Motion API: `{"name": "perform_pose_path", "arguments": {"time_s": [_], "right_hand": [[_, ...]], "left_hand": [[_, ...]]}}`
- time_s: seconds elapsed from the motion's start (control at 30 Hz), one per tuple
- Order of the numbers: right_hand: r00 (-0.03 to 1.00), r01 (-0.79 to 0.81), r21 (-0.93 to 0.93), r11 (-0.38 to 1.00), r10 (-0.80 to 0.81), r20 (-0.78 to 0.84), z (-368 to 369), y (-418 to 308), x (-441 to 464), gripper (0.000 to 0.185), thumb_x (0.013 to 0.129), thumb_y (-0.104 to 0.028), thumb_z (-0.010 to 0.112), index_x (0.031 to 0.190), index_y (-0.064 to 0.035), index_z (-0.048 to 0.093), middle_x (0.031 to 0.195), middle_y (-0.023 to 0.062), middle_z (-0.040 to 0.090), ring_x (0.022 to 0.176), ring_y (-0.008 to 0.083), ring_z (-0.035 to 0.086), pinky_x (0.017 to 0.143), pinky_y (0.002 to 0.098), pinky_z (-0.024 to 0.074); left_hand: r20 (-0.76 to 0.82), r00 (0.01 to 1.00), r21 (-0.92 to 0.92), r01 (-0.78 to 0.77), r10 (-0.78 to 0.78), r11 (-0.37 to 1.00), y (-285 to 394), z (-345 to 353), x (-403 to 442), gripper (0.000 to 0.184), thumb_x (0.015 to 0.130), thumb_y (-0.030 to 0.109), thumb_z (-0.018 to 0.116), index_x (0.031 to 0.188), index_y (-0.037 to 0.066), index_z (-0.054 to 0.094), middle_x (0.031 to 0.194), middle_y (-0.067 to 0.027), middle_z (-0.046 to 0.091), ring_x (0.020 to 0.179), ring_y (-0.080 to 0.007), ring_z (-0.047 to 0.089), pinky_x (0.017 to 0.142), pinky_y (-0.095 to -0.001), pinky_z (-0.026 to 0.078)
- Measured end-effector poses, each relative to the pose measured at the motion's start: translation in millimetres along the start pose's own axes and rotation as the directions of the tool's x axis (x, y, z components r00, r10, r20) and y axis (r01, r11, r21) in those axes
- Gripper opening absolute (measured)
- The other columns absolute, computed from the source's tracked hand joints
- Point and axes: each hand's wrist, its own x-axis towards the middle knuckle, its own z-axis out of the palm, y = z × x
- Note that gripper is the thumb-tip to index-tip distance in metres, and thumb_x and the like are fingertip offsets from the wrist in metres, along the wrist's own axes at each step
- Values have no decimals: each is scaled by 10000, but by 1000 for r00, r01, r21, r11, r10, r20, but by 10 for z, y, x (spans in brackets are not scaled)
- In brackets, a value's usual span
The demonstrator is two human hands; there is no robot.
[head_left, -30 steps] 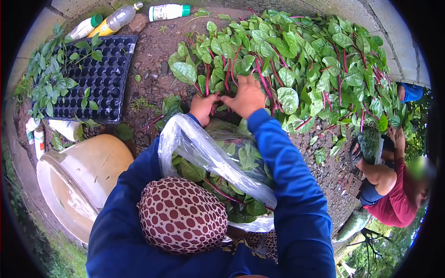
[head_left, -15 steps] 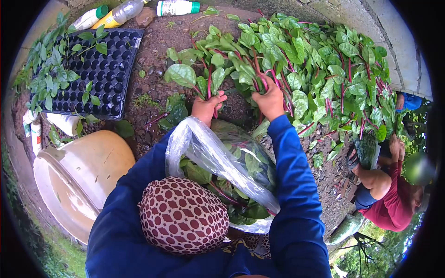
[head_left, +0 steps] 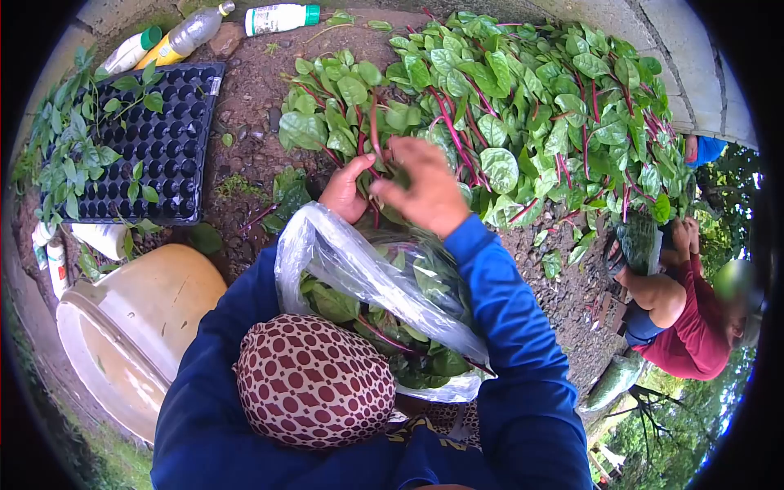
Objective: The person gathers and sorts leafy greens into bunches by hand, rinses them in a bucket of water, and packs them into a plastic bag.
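My left hand (head_left: 346,193) is closed round the lower stems of a bunch of red-stemmed Malabar spinach (head_left: 353,91), its leaves pointing away from me. Right against it, my right hand (head_left: 425,192) reaches over the same stems, thumb and fingers curved about some greenery. Motion blurs those fingers, so their grip is unclear. Just below both hands, a clear plastic bag (head_left: 327,245) lies across my lap, its mouth gaping, with more leafy stems (head_left: 335,304) inside. To the right of the bunch spreads a large heap of Malabar spinach (head_left: 531,106) on the soil.
A black seedling tray (head_left: 163,147) with leafy plants lies at left, near a cream plastic tub (head_left: 175,286). Bottles (head_left: 282,18) lie along the back by a concrete edge (head_left: 686,73). At right, a person in a red top (head_left: 686,327) sits beside a filled bag (head_left: 639,241).
My right hand has moved left from the heap to my left hand, bringing stems to the bunch there. The view has shifted slightly.
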Motion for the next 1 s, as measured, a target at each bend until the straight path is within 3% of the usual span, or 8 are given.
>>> {"name": "perform_pose_path", "arguments": {"time_s": [0.03, 0.17, 0.3, 0.57, 0.63, 0.77, 0.9, 1.0], "right_hand": [[996, -30, -50, 998, 26, -86, -116, 93, -5, 746, 611, -275, 748, 1242, -33, 432, 1206, 158, 453, 1093, 315, 436, 909, 401, 379], [891, -434, -439, 787, 302, -339, -225, 632, -107, 799, 556, -336, 789, 1227, -67, 449, 1169, 123, 460, 1081, 284, 437, 886, 432, 354], [887, -461, -488, 741, 361, -289, -112, 1012, -201, 742, 595, -291, 744, 1245, -95, 445, 1092, 80, 500, 1008, 264, 468, 832, 436, 360], [883, -419, -150, 896, 364, -296, -289, 566, -314, 506, 614, -128, 696, 1101, -58, 579, 962, 130, 582, 922, 288, 542, 785, 403, 427], [921, -319, -26, 947, 304, -242, -142, 375, -361, 538, 609, -54, 680, 1128, -9, 544, 973, 169, 573, 936, 321, 537, 819, 412, 433], [973, -104, 100, 990, 122, -194, 256, 8, -320, 522, 647, -2, 639, 1150, 28, 499, 1010, 219, 545, 937, 366, 535, 821, 388, 454], [995, -97, 163, 982, 102, -21, 282, 68, -227, 593, 624, -4, 632, 1195, 10, 472, 1042, 182, 515, 978, 351, 494, 866, 394, 412], [990, -104, 137, 985, 90, 108, 196, 58, -240, 599, 675, -147, 646, 1226, 5, 467, 1085, 180, 504, 1041, 333, 470, 918, 381, 381]], "left_hand": [[26, 992, -116, 122, -120, 986, 110, 154, -54, 335, 884, 232, 495, 1152, 34, 525, 1088, -112, 579, 1028, -223, 550, 917, -382, 417], [24, 1000, -46, 18, -17, 999, 30, 157, -41, 347, 874, 214, 499, 1156, 13, 526, 1106, -117, 576, 1013, -245, 558, 899, -429, 429], [-8, 991, 7, -135, 135, 991, 2, 214, -77, 309, 864, 92, 518, 1164, 19, 522, 1114, -92, 580, 1008, -231, 556, 896, -394, 438], [-97, 981, 105, -156, 166, 982, -47, 236, -3, 307, 835, 68, 586, 1139, 76, 537, 1032, -24, 605, 922, -148, 566, 775, -345, 468], [-131, 984, 56, -113, 119, 992, 13, 360, -53, 298, 801, 36, 628, 1085, 99, 563, 963, -2, 611, 849, -123, 579, 722, -316, 475], [7, 999, -25, -46, 46, 999, -6, 300, -39, 304, 856, 194, 600, 1135, 110, 514, 1040, -22, 584, 934, -161, 569, 759, -352, 478], [-56, 998, 2, 31, -31, 1000, 14, 269, -19, 282, 863, 219, 593, 1109, 95, 532, 1052, -43, 586, 962, -182, 562, 810, -367, 460], [-59, 995, -77, 76, -80, 994, 2, 239, -13, 270, 849, 200, 582, 1083, 70, 545, 1020, -54, 601, 942, -191, 571, 832, -358, 450]]}}
